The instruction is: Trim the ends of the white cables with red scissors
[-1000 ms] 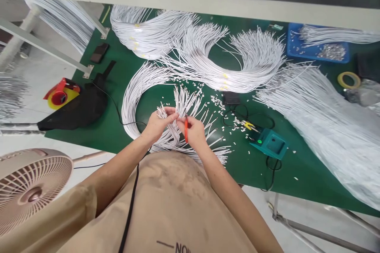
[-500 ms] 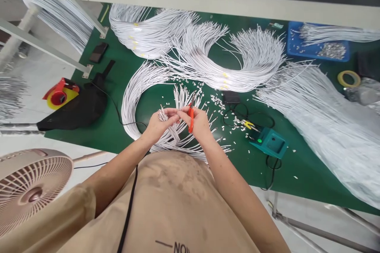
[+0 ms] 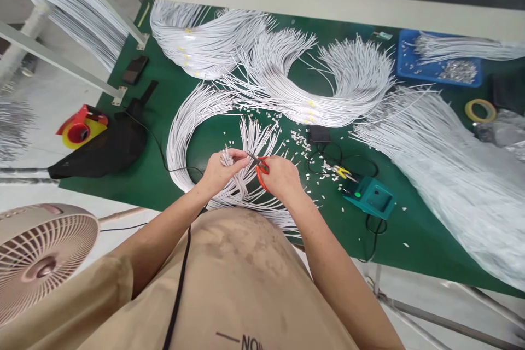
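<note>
White wires (image 3: 226,157) sit bunched in the curled left hand (image 3: 217,174), the closed right hand (image 3: 284,178) grips red-handled scissors (image 3: 263,166), and work appears partway, many wires lying loose.

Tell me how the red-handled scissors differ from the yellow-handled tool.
The red-handled scissors are held in the right hand; the yellow-handled tool lies unheld beside the teal box. The scissors' handles are bright red, while the tool's are yellow. Both have brightly coloured handles.
</note>
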The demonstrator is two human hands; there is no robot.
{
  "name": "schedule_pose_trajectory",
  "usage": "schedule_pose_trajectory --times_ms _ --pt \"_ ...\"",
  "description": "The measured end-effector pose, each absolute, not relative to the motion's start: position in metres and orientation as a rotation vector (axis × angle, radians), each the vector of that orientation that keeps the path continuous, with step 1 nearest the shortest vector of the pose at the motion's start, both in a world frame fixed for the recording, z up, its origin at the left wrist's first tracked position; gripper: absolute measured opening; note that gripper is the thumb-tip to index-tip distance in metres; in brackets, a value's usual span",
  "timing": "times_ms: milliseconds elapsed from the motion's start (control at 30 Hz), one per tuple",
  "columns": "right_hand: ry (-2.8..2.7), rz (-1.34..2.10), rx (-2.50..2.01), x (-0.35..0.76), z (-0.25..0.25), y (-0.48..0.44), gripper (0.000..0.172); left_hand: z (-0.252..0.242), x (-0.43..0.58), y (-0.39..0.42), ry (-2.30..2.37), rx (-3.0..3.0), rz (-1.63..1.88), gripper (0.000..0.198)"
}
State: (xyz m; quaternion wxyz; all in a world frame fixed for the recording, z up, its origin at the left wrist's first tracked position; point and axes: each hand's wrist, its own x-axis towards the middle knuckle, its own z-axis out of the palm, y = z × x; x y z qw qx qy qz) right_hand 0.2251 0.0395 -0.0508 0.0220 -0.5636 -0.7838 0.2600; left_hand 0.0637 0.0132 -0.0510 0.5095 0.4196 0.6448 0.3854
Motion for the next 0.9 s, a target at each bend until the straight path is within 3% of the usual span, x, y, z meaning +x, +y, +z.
schedule_pose_trajectory --times_ms 300,467,667,900 --pt "-2.431 0.773 -1.689 0.225 -0.057 0.034 0.024 -0.048 0.063 0.012 1.574 1.085 0.901 0.021" --pt "-2.169 1.071 -1.666 0.226 -0.06 0.034 0.026 -0.047 0.063 0.012 1.578 1.071 0.901 0.024" --pt "-1.363 1.472 -1.517 0.216 -0.052 0.042 0.025 -0.045 0.066 0.012 1.599 1.092 0.88 0.027" --pt "-1.105 1.628 -1.458 0.211 -0.046 0.043 0.022 -0.044 0.069 0.011 1.574 1.086 0.906 0.024"
